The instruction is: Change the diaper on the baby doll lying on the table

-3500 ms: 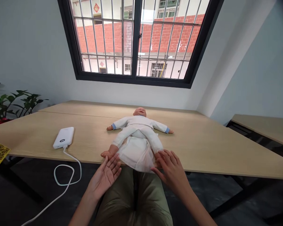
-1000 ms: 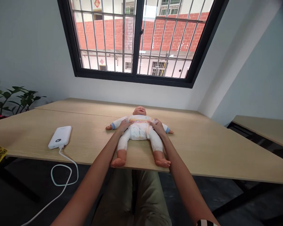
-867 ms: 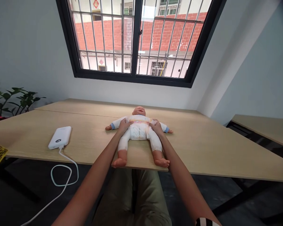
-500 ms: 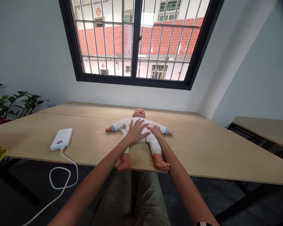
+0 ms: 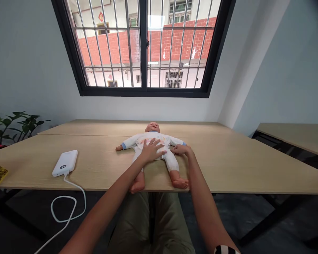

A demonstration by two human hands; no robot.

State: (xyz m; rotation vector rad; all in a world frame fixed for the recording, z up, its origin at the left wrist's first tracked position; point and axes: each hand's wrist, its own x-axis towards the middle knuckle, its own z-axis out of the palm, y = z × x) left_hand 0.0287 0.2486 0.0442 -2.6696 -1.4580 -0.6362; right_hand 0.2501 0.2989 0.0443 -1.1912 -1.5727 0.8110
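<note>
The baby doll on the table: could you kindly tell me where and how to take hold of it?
I would take the baby doll by both sides of its chest, below the arms, one hand from each side. It lies on its back with arms spread, leaving room there; the left hand rests across its belly, so should slide outward first.

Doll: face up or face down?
Face up: the doll lies on its back, face visible, the left hand over its front.
</note>
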